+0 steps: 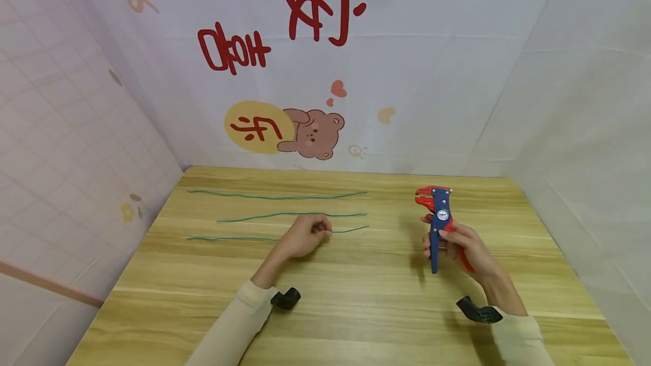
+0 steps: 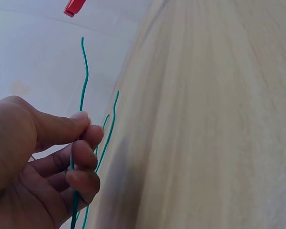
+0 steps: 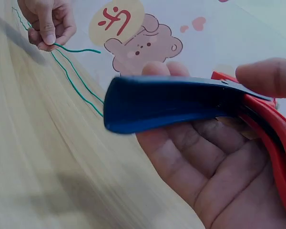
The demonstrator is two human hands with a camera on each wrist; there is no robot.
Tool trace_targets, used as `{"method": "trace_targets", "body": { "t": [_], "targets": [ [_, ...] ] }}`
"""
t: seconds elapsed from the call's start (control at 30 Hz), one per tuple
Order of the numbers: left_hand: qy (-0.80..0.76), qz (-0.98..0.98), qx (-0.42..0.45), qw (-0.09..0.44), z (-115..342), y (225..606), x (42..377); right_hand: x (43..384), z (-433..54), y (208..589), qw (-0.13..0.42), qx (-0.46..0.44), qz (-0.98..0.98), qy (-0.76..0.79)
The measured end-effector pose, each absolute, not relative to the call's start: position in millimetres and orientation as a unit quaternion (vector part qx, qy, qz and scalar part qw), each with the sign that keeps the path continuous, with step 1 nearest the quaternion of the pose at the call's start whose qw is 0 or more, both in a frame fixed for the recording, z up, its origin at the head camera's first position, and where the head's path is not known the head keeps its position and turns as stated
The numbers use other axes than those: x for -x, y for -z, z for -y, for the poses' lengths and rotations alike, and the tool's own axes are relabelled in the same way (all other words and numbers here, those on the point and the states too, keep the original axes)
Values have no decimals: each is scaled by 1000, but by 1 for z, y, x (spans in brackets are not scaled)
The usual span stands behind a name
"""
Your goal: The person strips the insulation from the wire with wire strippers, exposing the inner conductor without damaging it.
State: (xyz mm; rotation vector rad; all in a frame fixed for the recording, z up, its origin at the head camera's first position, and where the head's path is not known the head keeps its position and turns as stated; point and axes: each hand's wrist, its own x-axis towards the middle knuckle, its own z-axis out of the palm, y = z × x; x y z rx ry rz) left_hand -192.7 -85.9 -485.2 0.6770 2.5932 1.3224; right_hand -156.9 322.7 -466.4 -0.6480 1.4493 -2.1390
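My left hand [image 1: 307, 235] pinches a thin green wire [image 1: 350, 230], thumb against fingertips. The free end of this wire [image 2: 84, 78] sticks out past the fingertips toward the right, and the rest trails left under the hand. In my right hand [image 1: 477, 250] is a wire stripper [image 1: 441, 216] with blue and red handles, held upright over the table, its red nose turned left. In the right wrist view the thumb lies on the tool and its blue handle [image 3: 162, 102] crosses over the palm. A gap separates wire end and stripper.
Two more green wires, a back one [image 1: 277, 198] and a middle one [image 1: 285, 214], lie roughly parallel on the wooden table [image 1: 366, 309]. Behind the table hangs a white printed cloth [image 1: 432, 61], with more cloth at both sides. Black wrist pieces [image 1: 286, 299] sit by both sleeves.
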Motion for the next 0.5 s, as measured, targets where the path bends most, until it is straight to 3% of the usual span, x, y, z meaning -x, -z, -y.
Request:
{"method": "trace_targets", "body": {
  "t": [0.27,0.5],
  "targets": [
    [-447,-862,-221,87,85,480,190,153,-311,466,210,231,-567,762],
    [-438,-869,-214,83,85,472,185,152,-304,466,233,245,-550,763]
  ]
}}
